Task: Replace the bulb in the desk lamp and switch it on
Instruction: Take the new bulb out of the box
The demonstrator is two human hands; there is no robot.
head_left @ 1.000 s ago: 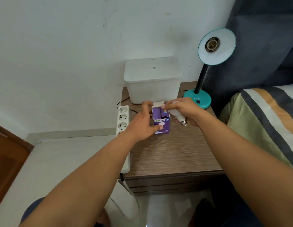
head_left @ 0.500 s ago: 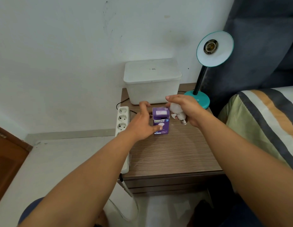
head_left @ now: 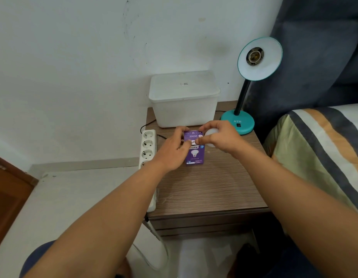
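A purple bulb box (head_left: pixel 194 155) stands upright on the wooden bedside table (head_left: pixel 210 189). My left hand (head_left: pixel 172 150) grips its left side, fingers at the top flap. My right hand (head_left: pixel 220 138) holds a white bulb (head_left: pixel 210 133) in its palm while its thumb and forefinger pinch the box's top flap. The teal desk lamp (head_left: pixel 239 122) stands at the table's back right; its shade (head_left: pixel 260 58) is tipped toward me and shows an empty socket (head_left: pixel 255 56).
A white lidded plastic bin (head_left: pixel 184 99) stands at the back of the table against the wall. A white power strip (head_left: pixel 148 149) runs along the table's left edge. A striped bed (head_left: pixel 322 149) lies to the right.
Both hands have closed in on the top of the purple box. The right hand, still carrying the bulb, moved left and its fingers now pinch the flap.
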